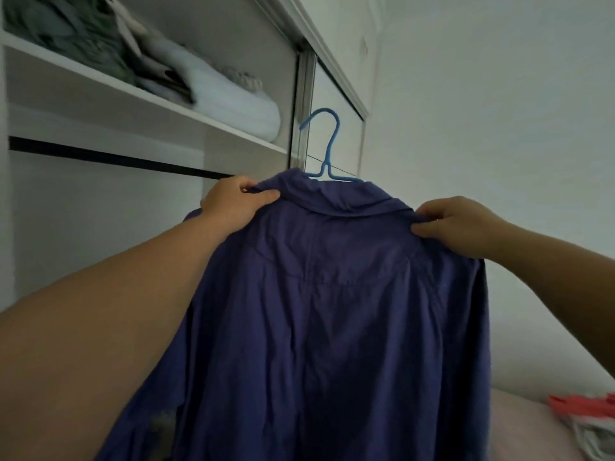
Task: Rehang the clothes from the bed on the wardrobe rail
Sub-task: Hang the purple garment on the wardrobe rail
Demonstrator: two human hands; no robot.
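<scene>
Both hands (339, 217) pinching shoulders of creased purple shirt (332, 311) on blue hanger (327, 151)

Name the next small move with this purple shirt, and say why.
Probably lift the shirt left so the blue hanger hooks over the dark rail: both hands pinch its shoulders, and the hook hangs free, right of the rail.

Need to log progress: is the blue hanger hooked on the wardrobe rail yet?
Not yet. The blue hanger hook stands free in the air, right of the dark rail. Both hands, left hand and right hand, pinch the purple shirt shoulders.
</scene>
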